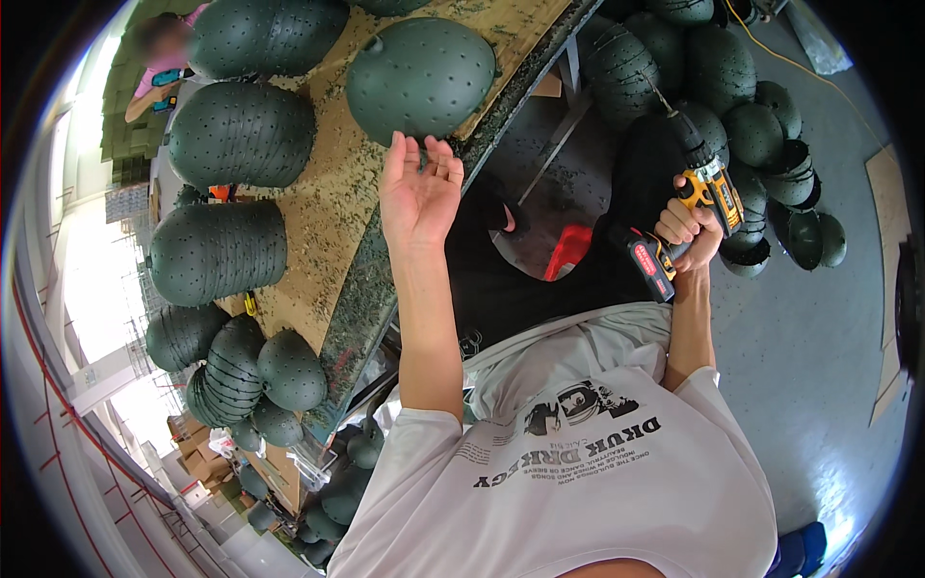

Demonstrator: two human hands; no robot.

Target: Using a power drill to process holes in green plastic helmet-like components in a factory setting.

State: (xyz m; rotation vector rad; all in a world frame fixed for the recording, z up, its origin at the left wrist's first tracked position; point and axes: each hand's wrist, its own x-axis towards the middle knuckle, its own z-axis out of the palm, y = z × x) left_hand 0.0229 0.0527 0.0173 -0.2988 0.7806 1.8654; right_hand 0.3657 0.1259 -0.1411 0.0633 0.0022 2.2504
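A dark green domed shell [421,79], dotted with small holes or dimples, lies on the workbench [332,135] in front of me. At its near edge my left hand [421,188] is palm up, fingers apart and slightly curled. The fingertips meet the shell's rim in the picture; whether they touch it I cannot tell. To the right, away from the bench, my right hand [689,231] is wrapped around the handle of a yellow and black cordless drill [713,188]. Its thin bit points up and away, touching nothing I can make out.
Nested stacks of similar green shells [241,135] line the bench's left side, amid dark shavings. More shells [756,135] are heaped on the grey floor [771,328] at right. A red object [570,250] sits below the bench edge. Another person [159,58] is at far left.
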